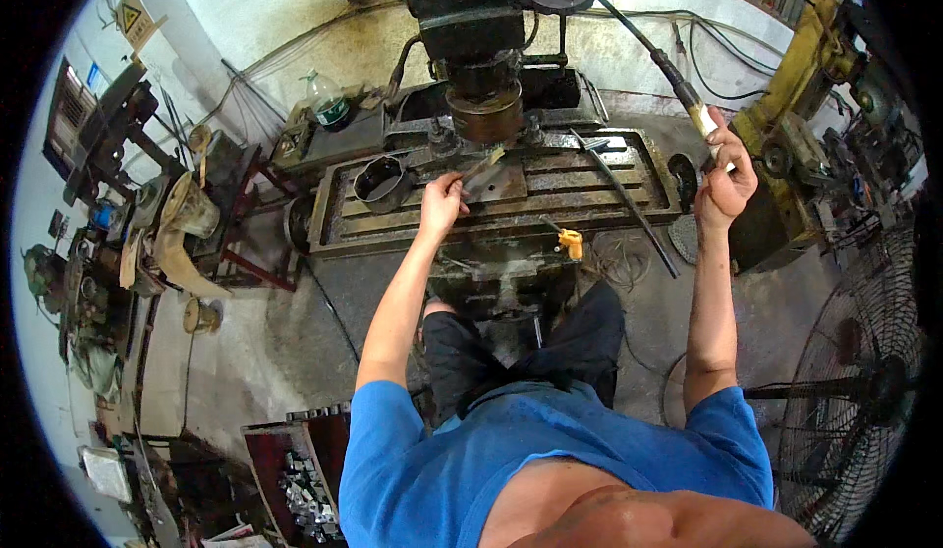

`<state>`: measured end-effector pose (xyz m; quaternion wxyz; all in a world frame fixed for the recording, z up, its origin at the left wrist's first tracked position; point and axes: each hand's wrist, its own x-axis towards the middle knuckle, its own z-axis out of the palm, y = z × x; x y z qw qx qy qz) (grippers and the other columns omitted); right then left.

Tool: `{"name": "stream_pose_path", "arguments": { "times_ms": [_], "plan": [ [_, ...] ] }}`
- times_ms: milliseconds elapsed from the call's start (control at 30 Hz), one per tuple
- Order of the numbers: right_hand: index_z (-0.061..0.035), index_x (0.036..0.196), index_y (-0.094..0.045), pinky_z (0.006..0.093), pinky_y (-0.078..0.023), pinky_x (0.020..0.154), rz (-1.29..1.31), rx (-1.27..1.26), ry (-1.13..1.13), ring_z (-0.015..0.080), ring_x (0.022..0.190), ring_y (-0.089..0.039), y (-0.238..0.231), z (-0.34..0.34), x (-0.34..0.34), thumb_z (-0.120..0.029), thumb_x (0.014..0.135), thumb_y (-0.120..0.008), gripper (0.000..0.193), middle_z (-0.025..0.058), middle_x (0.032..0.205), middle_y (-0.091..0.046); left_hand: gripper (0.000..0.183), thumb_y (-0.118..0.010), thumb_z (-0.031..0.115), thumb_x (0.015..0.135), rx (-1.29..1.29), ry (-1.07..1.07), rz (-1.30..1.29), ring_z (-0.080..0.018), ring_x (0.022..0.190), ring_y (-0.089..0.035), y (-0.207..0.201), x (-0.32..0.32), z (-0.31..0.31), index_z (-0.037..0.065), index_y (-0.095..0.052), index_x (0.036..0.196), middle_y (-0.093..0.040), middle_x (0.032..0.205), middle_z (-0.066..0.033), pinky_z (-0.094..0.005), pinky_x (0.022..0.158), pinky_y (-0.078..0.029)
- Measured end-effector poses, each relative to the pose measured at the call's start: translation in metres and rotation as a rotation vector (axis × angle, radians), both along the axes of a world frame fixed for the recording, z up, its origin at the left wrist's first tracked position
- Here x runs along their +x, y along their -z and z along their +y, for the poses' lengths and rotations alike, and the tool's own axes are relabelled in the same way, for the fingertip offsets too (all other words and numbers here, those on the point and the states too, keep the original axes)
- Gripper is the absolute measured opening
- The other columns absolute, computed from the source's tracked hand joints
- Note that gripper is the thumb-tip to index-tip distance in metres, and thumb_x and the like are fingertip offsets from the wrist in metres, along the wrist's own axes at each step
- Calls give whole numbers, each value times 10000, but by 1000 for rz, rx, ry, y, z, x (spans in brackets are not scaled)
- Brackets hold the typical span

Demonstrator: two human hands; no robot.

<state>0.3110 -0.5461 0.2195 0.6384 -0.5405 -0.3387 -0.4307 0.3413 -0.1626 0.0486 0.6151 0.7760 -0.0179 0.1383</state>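
Observation:
My left hand (445,204) is closed around the handle of a small brush (483,165), its bristles pointing toward the base of the machine's round spindle head (485,111). Below the spindle lies the slotted, wet-looking machine table (346,224). Just left of that hand, a dark round pot (383,185) rests on the table. My right hand (727,177) is raised at the right and wrapped round the pale grip of a long dark lever (674,75), which slants down from the machine's upper part.
A long metal bar (634,209) lies across the table's right side, overhanging the front edge. A yellow-handled tool (570,244) sits at the front. A large caged fan (855,381) stands at right. Left are a bucket (190,206) and a tray of metal pieces (306,494).

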Motion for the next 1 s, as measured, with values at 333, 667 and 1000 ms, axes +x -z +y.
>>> {"name": "stream_pose_path", "arguments": {
  "times_ms": [333,667,1000],
  "plan": [
    [-38,636,-409,501,-208,1003,27,-40,8,382,1144,-427,1,-4,0,-93,635,-495,103,132,914,-568,261,-507,191,880,-35,-82,78,-105,400,-495,-12,-1,-11,-37,-585,980,-585,633,-75,-259,384,-402],
    [-33,654,-392,476,-229,1000,-17,-108,45,379,1160,-420,-21,-10,0,-60,623,-462,82,139,928,-561,261,-496,169,886,-18,-64,63,-102,403,-481,-11,3,-8,-58,-561,998,-576,672,-79,-248,378,-394],
    [-45,660,-394,474,-260,987,-153,-140,56,362,1125,-447,-55,-16,13,-171,631,-545,199,146,908,-582,245,-484,169,883,58,-98,5,-115,408,-493,-10,14,-14,-46,-572,961,-577,643,-75,-271,393,-395]
  ]
}}
